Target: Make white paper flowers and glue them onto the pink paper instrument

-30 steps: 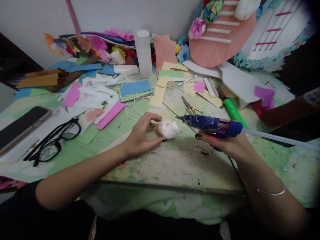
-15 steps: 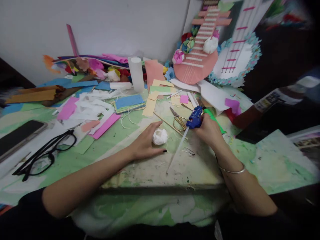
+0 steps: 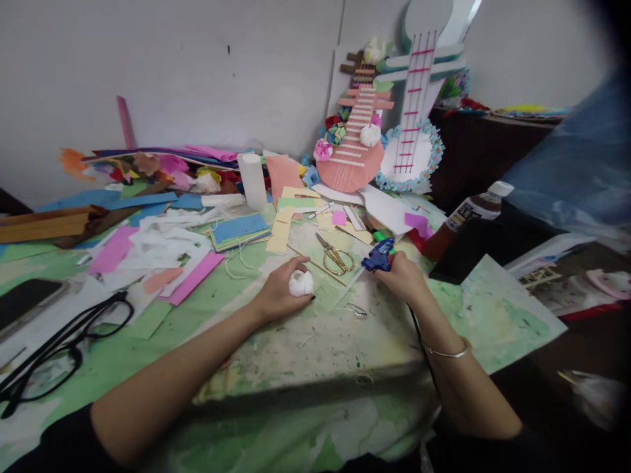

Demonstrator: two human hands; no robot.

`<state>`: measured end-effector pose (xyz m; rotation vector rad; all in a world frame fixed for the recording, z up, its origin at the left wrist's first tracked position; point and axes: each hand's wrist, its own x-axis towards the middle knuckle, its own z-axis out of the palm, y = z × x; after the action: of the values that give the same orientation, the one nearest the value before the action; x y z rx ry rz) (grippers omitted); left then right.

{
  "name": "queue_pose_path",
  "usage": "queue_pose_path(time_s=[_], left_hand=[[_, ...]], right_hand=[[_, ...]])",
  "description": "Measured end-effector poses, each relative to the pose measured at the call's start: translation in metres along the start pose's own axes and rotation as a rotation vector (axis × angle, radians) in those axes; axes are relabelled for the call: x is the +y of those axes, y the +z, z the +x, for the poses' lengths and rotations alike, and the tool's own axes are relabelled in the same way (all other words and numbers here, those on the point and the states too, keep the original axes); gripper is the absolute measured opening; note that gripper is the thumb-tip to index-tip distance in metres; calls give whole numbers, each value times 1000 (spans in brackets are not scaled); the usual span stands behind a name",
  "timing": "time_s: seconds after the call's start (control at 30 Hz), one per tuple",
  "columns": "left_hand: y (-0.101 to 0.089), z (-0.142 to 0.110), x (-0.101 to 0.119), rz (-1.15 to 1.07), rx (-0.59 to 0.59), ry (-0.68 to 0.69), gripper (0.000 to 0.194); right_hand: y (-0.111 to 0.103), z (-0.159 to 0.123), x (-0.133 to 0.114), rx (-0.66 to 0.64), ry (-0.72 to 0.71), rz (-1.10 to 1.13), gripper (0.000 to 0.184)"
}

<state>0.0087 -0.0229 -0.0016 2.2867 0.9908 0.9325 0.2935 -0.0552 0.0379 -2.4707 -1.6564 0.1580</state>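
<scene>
My left hand [image 3: 279,287] curls around a small white paper flower [image 3: 301,283] on the table, thumb on its near side and fingers behind it. In my right hand [image 3: 405,279] is a blue hot glue gun [image 3: 378,255], with a long translucent glue stick [image 3: 351,289] sticking out of it towards the table. Between the hands lie gold-handled scissors [image 3: 336,258] and a thin wooden stick [image 3: 320,265]. Some small wire-like bits [image 3: 358,311] rest just in front of the glue gun.
Paper scraps [image 3: 165,243] and black glasses [image 3: 69,348] cover the left side, near a phone [image 3: 27,305]. Behind stand a white cylinder [image 3: 253,182] and two paper instruments [image 3: 351,161]. A brown bottle [image 3: 466,220] is at the right, by a dark box-like object.
My left hand has closed around the white paper flower, where its fingers were spread beside it. The glue gun has moved away from the scissors. The view has tilted up and turned right.
</scene>
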Motion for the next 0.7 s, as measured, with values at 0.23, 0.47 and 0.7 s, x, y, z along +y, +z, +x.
queue_pose_path(time_s=[0.23, 0.47, 0.7], left_hand=[[-4, 2, -10, -47, 214, 12, 63], [-20, -5, -4, 6, 345, 218, 71], [-31, -1, 7, 20, 480, 319, 77]], right_hand=[[-4, 10, 15, 53, 63, -12, 40], [-25, -1, 1, 138, -56, 283, 36], [-7, -25, -98, -133, -348, 1044, 40]])
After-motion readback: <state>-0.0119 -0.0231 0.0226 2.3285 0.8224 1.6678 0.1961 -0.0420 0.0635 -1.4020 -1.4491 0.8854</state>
